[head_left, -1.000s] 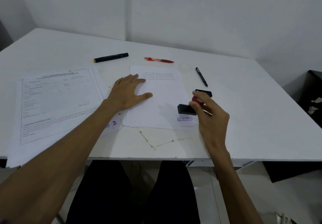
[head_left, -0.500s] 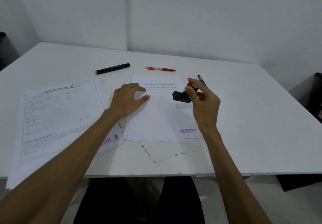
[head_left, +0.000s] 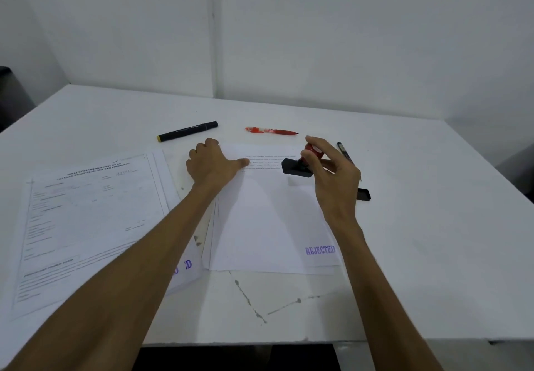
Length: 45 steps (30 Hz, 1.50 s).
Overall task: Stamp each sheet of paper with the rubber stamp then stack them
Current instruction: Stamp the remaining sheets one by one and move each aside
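Note:
A small pile of white sheets [head_left: 268,220] lies in the middle of the table, its top sheet bearing a purple REJECTED mark [head_left: 320,250] at the lower right. My right hand [head_left: 332,180] pinches the red knob of the rubber stamp [head_left: 299,165], whose black base hangs just above the sheet's upper right part. My left hand [head_left: 212,162] rests on the pile's upper left corner, fingers curled at its far edge, thumb stretched over the printed lines. A second stack of printed forms [head_left: 86,214] lies to the left, a stamped corner [head_left: 187,265] showing under my forearm.
A black marker with a yellow end [head_left: 187,130] and a red pen [head_left: 271,130] lie beyond the papers. A black pen [head_left: 345,152] sits behind my right hand. A black ink pad [head_left: 363,194] lies right of the pile. The table's front edge [head_left: 245,341] is near me.
My right hand has lifted the stamp off the lower right corner, leaving the REJECTED mark, and carried it up to the sheet's top right. My left hand slid toward the pile's far left corner.

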Each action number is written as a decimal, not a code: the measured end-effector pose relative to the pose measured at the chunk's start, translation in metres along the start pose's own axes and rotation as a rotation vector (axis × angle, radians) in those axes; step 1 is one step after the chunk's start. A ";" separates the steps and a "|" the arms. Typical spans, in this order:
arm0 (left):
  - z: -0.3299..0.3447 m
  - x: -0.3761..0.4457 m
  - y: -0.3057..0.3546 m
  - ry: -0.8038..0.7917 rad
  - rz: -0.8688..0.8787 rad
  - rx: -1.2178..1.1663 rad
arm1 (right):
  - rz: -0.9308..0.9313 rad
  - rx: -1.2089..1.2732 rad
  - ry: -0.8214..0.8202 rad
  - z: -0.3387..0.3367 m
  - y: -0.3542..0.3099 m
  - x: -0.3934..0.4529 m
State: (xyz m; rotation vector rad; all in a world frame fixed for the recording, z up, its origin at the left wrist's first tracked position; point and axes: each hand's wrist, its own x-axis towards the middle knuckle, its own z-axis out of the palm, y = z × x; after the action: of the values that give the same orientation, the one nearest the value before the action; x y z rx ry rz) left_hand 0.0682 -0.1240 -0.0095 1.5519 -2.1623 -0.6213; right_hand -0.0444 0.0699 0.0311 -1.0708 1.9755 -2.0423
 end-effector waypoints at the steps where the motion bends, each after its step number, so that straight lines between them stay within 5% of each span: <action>1: 0.001 0.003 0.000 -0.009 -0.020 -0.006 | -0.002 -0.004 0.003 0.001 0.001 0.001; 14: -0.010 0.002 -0.007 0.182 0.034 -0.127 | 0.003 0.003 0.013 -0.001 0.003 0.003; 25: -0.037 0.009 -0.014 0.161 -0.037 -0.330 | -0.006 0.091 0.024 0.001 -0.022 -0.002; 45: -0.146 -0.054 -0.191 0.386 -0.136 -0.020 | -0.015 0.146 -0.115 0.066 -0.056 -0.053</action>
State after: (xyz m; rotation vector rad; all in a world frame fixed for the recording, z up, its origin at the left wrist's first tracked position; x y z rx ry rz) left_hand 0.3141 -0.1442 -0.0025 1.6609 -1.7720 -0.3463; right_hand 0.0533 0.0511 0.0547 -1.1468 1.7407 -2.0455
